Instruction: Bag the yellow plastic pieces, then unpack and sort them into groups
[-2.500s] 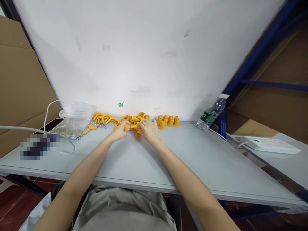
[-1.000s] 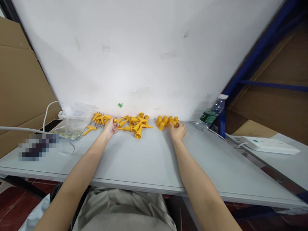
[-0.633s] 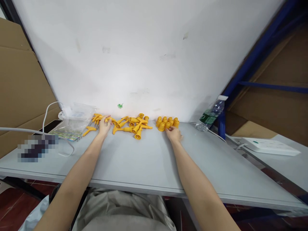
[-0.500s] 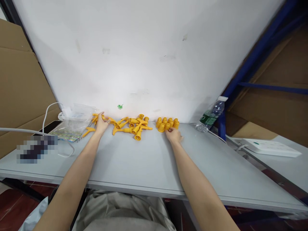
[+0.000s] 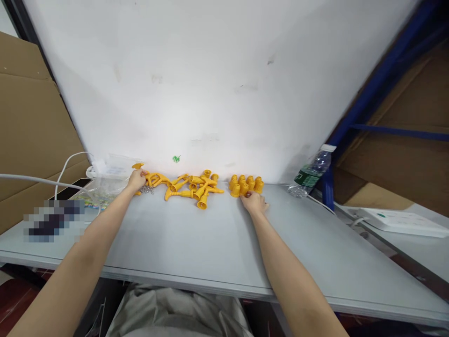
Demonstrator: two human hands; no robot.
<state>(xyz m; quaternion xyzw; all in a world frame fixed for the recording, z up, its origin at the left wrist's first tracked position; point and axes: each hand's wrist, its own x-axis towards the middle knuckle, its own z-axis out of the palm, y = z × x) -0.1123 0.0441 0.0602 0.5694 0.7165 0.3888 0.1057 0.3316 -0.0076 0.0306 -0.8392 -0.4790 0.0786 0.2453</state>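
My left hand point(image 5: 136, 179) reaches to the far left of the table and closes around yellow T-shaped handle pieces point(image 5: 154, 178) with small metal chains point(image 5: 147, 189) beside them. A heap of yellow funnel-shaped parts point(image 5: 196, 186) lies in the middle by the wall. My right hand point(image 5: 253, 201) rests with curled fingers against a cluster of short yellow caps point(image 5: 245, 184); a small cap seems pinched at its fingertips.
A clear plastic bag point(image 5: 105, 180) and a white cable point(image 5: 66, 166) lie at the left. A water bottle point(image 5: 310, 171) lies at the right by a blue rack post point(image 5: 365, 98). A white power strip point(image 5: 403, 221) sits on the neighbouring table. The grey table point(image 5: 196, 243) meets a white wall.
Both hands left the middle heap. My left hand slid leftward to the handle pieces near the bag. My right hand went to the caps and drew back slightly.
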